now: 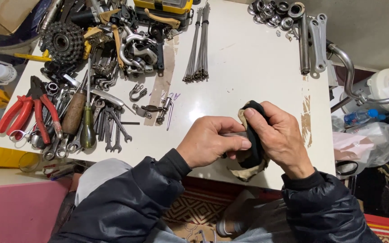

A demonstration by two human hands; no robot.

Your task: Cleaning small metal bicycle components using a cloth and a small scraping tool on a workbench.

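Both my hands meet over the near edge of a white table (248,67). My left hand (210,141) grips a small dark part that its fingers mostly hide. My right hand (282,137) is wrapped around a dirty beige-and-black rag (253,157) and presses it against that part. A loose end of the rag hangs down below my hands. Dark padded jacket sleeves cover both my arms.
A heap of tools fills the table's left: red-handled pliers (28,114), screwdrivers (86,126), wrenches (111,128), a toothed sprocket cluster (64,42) and brake calipers (138,49). A bundle of spokes (198,42) lies at centre back. Crank arms (314,40) and metal rings (273,11) sit at back right.
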